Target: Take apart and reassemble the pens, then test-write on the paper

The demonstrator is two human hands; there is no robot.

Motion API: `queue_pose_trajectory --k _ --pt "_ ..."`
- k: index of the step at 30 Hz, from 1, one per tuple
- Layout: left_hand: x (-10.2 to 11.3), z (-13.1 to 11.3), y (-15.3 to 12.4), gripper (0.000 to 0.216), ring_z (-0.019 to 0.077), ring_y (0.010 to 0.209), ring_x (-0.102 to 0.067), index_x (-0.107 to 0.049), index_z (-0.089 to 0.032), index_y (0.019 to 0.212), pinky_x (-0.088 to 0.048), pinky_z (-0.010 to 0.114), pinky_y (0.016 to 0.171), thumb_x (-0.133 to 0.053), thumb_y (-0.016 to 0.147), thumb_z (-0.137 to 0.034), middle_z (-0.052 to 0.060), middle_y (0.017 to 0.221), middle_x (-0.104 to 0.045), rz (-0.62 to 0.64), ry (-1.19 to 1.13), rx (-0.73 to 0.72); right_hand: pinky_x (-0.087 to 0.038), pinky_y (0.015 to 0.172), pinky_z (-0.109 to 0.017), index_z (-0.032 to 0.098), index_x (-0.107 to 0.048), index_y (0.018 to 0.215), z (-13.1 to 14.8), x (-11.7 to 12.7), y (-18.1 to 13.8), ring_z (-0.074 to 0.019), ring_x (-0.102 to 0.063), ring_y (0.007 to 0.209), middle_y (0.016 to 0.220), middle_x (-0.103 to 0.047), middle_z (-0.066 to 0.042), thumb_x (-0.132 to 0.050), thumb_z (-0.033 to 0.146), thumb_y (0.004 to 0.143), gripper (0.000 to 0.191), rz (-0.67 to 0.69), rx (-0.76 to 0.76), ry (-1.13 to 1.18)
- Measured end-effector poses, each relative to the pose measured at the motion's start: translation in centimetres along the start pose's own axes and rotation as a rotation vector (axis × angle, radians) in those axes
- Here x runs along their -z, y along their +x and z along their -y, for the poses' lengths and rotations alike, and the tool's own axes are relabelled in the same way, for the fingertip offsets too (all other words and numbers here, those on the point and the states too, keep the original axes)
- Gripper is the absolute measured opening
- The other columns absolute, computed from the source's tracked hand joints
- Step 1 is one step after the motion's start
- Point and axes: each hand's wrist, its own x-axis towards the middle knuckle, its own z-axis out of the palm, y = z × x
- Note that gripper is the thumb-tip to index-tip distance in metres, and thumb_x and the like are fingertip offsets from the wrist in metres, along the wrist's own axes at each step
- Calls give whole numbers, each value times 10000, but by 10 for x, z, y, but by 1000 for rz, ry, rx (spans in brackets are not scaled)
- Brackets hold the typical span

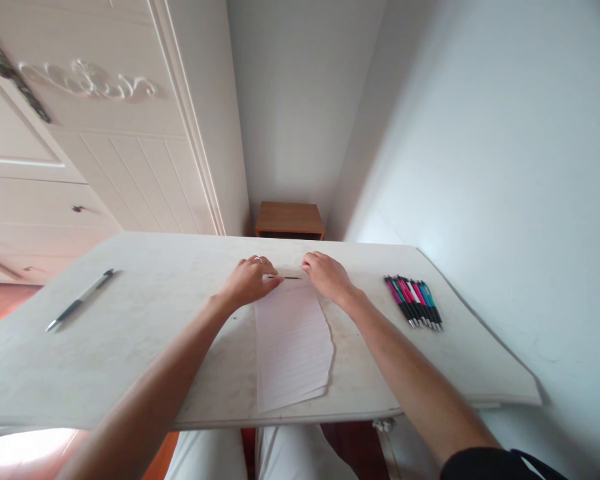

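Note:
Over the top edge of the torn lined paper [294, 347], my left hand [250, 280] pinches a thin dark rod [293, 278] that looks like a pen refill. The rod points level toward the right. Just past its free end is my right hand [327, 275], its fingers curled closed. Whether anything sits inside those fingers is hidden. The paper lies flat, with a ragged right edge and at least two sheets stacked.
A row of several colourful pens [414, 302] with black grips lies at the right. One white and black pen [80, 301] lies alone at the left of the white table [190, 373]. Beyond stand a wooden stand [290, 217], a cabinet [130, 120] and a wall [505, 167].

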Motion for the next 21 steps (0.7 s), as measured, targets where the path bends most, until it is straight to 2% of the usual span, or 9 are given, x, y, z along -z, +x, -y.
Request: queue_pose_trajectory --k 3,9,17,21 --pt "2 -8 1 224 256 993 -620 -763 -228 905 -451 373 889 -597 857 -372 52 1029 -720 18 54 -21 -378 668 -271 203 -633 881 0 -2 0 -188 -627 873 961 -692 -54 -529 197 934 117 -14 -3 23" --pt "-1 -15 5 228 249 909 -628 -756 -205 806 -452 380 809 -532 807 -158 56 947 -726 32 160 -71 -385 689 -268 205 -642 857 1 -5 1 -180 -620 870 952 -696 -53 -518 202 937 147 -36 1 67" --pt "-3 -12 6 213 242 923 -622 -719 -170 806 -442 380 840 -513 839 -128 78 932 -717 39 200 -175 -385 692 -272 209 -626 866 3 -6 2 -184 -614 854 958 -696 -49 -506 188 929 136 -97 -11 132" --pt "-2 -13 6 193 246 932 -617 -712 -161 841 -442 374 846 -522 837 -128 79 930 -714 43 186 -146 -375 666 -277 219 -609 904 1 -6 4 -187 -608 808 947 -701 -43 -493 209 937 121 -131 -51 166"
